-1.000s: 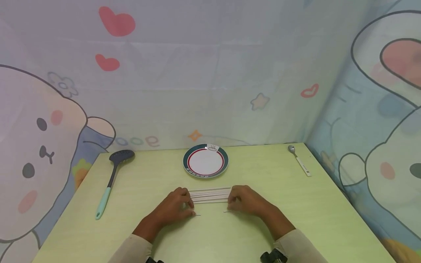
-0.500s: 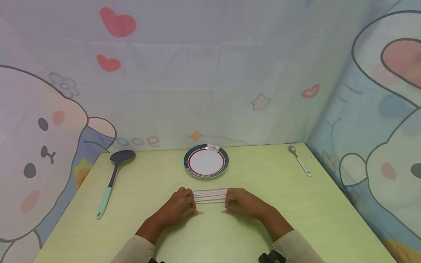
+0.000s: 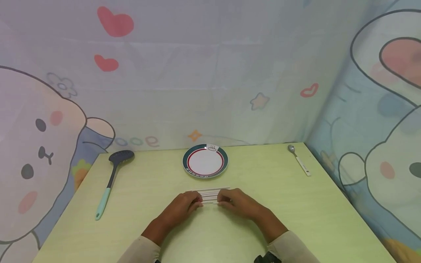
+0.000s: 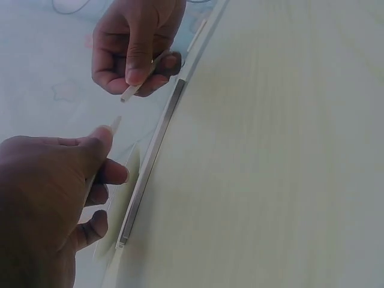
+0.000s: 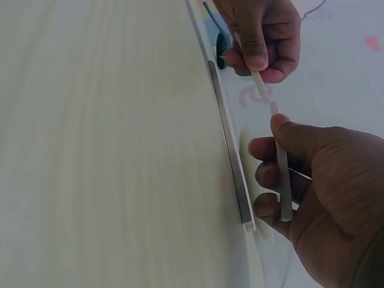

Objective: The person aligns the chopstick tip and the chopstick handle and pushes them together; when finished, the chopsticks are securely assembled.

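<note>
Several thin white sticks (image 3: 209, 194) lie side by side on the table, partly hidden by both hands in the head view. From low down in the left wrist view, the row of sticks (image 4: 153, 156) shows edge-on. My left hand (image 3: 180, 207) pinches a short white stick (image 5: 259, 85) between thumb and fingers, at the near left of the row. Opposite it, my right hand (image 3: 242, 204) pinches another short white stick (image 5: 283, 174), its lower end by the curled fingers. The two held sticks point at each other, with a small gap between their tips.
Behind the row stands a plate (image 3: 205, 162) with a dark green rim and red ring. A slotted turner (image 3: 112, 177) with a mint handle lies at the left, a spoon (image 3: 299, 160) at the far right. A printed cloth (image 3: 184, 80) hangs behind the table.
Both hands have moved inward, closer together, and slightly away from me over the row. The gap between them has shrunk; each keeps its short stick. Plate, turner and spoon stay put.
</note>
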Action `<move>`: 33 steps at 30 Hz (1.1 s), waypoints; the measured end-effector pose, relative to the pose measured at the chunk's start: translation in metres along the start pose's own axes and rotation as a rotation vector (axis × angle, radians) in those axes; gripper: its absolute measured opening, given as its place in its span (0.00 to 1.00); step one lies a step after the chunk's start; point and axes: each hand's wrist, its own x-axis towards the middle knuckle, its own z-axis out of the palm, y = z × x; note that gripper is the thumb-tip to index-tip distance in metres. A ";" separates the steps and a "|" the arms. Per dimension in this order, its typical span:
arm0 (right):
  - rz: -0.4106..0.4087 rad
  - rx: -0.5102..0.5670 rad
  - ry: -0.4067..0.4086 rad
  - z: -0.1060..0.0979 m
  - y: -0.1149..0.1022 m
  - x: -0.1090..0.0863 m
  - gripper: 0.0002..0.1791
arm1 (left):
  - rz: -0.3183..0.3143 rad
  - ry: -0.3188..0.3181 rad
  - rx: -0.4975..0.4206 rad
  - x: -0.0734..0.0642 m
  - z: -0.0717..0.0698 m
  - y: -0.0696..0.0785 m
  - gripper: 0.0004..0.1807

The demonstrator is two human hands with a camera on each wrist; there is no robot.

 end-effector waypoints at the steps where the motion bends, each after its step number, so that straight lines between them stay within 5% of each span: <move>1: 0.002 0.000 0.002 0.001 -0.001 0.001 0.04 | 0.008 0.007 0.000 0.000 0.000 0.000 0.03; 10: -0.009 -0.002 0.029 0.005 -0.003 0.004 0.03 | 0.124 0.071 -0.006 -0.001 0.002 -0.003 0.05; 19: -0.015 -0.041 0.047 0.007 -0.006 0.005 0.04 | 0.138 0.069 0.000 -0.001 0.002 0.000 0.05; 33: -0.096 -0.056 0.111 0.013 -0.013 0.010 0.03 | 0.171 0.224 0.064 0.002 0.020 0.012 0.02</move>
